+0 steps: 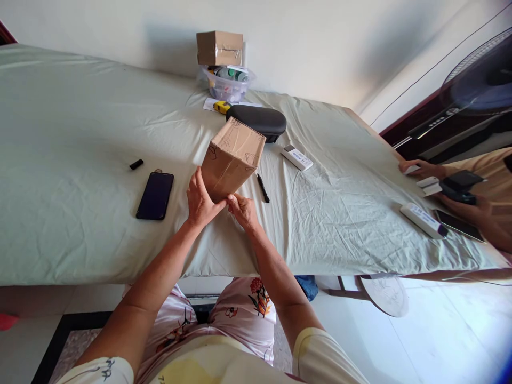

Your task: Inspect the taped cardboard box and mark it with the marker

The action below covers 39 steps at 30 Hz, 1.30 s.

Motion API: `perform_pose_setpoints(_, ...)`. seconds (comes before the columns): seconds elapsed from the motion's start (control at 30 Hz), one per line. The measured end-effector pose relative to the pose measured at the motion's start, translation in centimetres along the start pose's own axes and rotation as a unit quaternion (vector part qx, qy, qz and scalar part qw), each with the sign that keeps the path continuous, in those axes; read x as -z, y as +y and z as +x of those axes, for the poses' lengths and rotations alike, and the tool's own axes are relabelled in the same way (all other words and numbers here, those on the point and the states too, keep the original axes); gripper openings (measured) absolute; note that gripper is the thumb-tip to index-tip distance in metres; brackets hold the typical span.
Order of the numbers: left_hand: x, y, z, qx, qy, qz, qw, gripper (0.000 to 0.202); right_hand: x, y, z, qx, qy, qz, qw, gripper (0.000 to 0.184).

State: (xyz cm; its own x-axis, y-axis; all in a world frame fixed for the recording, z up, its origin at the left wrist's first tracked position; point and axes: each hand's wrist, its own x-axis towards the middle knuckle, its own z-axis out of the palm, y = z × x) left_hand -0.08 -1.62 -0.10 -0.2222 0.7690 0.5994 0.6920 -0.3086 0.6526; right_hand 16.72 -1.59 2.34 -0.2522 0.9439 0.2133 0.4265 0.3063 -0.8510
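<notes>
In the head view, the cardboard box (230,165) is directly ahead of both hands and touching them, its long axis leaning away and slightly right, with the ink-marked end uppermost. The left hand (201,204) is spread around its left side, thumb apart from the fingers and reaching along the lower edge. The right hand (243,210) is more closed, gripping the lower corner, its thumb tip beside the left one; neither hand is clearly nearer. Just right of the box lies a black pen (263,188); left of it are a phone (155,196) and a small black cap (136,164). A dark case (260,120) stands behind it, partly covered. The box's underside and the right fingertips are hidden, so whether it touches the cloth (320,213) I cannot tell. Far right of it, a co-worker's hands (430,170) are partly covered.
</notes>
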Motion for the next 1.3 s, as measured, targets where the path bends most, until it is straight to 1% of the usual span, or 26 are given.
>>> perform_pose_setpoints(0.13,0.0,-0.1,0.0,-0.005,-0.001,0.007,1.0,0.137,0.0,0.2,0.0,0.017,-0.016,-0.023,0.999,0.082)
perform_pose_setpoints(0.23,-0.1,-0.1,0.0,-0.014,0.008,0.006,1.0,0.136,0.0,0.3,0.2,0.021,-0.013,-0.041,0.999,0.087)
perform_pose_setpoints(0.33,-0.2,0.0,0.0,-0.02,0.012,0.007,1.0,0.135,0.1,0.5,0.2,0.024,-0.008,-0.052,0.998,0.088)
perform_pose_setpoints(0.53,0.0,-0.1,0.1,-0.031,0.003,-0.001,1.0,0.121,0.4,0.8,0.2,0.036,0.026,-0.064,0.997,0.083)
perform_pose_setpoints(0.7,0.0,-0.2,0.2,-0.024,-0.011,-0.003,1.0,0.127,0.0,0.9,0.1,0.052,0.023,-0.085,0.995,0.079)
perform_pose_setpoints(0.87,-0.1,-0.1,0.1,-0.001,-0.02,0.003,1.0,0.125,-0.4,1.2,0.5,0.075,0.083,-0.07,0.991,0.069)
perform_pose_setpoints(0.93,-0.1,0.0,0.0,0.007,-0.021,0.006,1.0,0.126,-0.5,1.2,0.6,0.085,0.087,-0.054,0.991,0.066)
perform_pose_setpoints(1.03,-0.2,0.2,-0.2,0.008,-0.023,0.016,1.0,0.128,-0.5,0.9,0.5,0.076,0.077,-0.043,0.993,0.063)
perform_pose_setpoints(1.2,-0.2,0.2,-0.1,-0.005,-0.018,0.027,0.999,0.127,-0.6,0.5,0.2,0.062,0.079,-0.042,0.994,0.059)
perform_pose_setpoints(1.3,0.0,0.0,0.2,0.0,-0.016,0.02,1.0,0.13,-0.9,0.6,0.0,0.03,0.091,-0.008,0.995,0.053)
